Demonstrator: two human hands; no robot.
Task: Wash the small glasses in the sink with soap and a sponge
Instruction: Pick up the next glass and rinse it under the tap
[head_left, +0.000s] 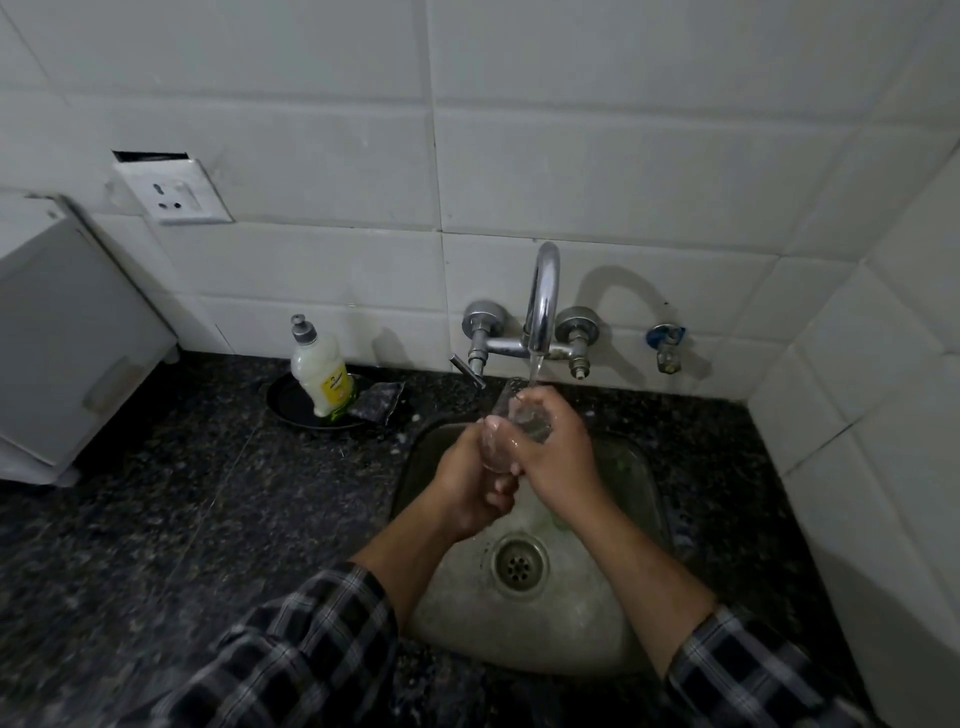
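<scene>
Now my left hand (475, 480) and right hand (556, 441) both grip a small clear glass (514, 423) under the chrome tap's (543, 301) stream; rinsing looks underway, sponge (376, 400) set aside.

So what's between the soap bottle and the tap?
A dark sponge lies there, right beside the soap bottle, left of the tap, in the head view.

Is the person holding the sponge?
No, the sponge lies on the black dish by the soap bottle, while the left hand and right hand hold a glass.
</scene>
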